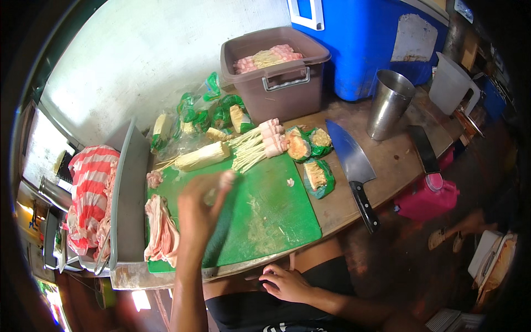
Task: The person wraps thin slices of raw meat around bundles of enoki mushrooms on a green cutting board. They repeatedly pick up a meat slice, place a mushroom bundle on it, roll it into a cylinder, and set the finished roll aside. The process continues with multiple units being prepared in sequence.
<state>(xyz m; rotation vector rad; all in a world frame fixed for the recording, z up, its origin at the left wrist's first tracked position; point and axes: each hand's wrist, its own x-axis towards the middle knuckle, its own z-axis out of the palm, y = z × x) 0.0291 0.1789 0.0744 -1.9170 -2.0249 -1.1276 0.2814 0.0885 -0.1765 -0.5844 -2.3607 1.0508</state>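
Note:
My left hand [200, 193], blurred, is raised above the green cutting board [271, 207]. Its thumb and fingers come close together at a pale tip, and I cannot tell whether a small scrap is pinched there. Below the board's near edge, over my lap, my right hand [286, 283] has loosely curled, parted fingers and no visible object. A pile of thin raw meat slices [159, 232] lies at the board's left, with a small meat scrap [154, 179] above it. Along the far edge are a loose enoki bunch [203, 157] and several meat-wrapped enoki bundles [261, 145].
A large cleaver-like knife [352, 166] lies right of the board, beside cut enoki bases in green wrappers [318, 176]. Behind stand a brown plastic bin [282, 97] holding wrapped bundles, a steel cup [390, 106] and a blue cooler [352, 50]. A grey tub [130, 199] borders the left.

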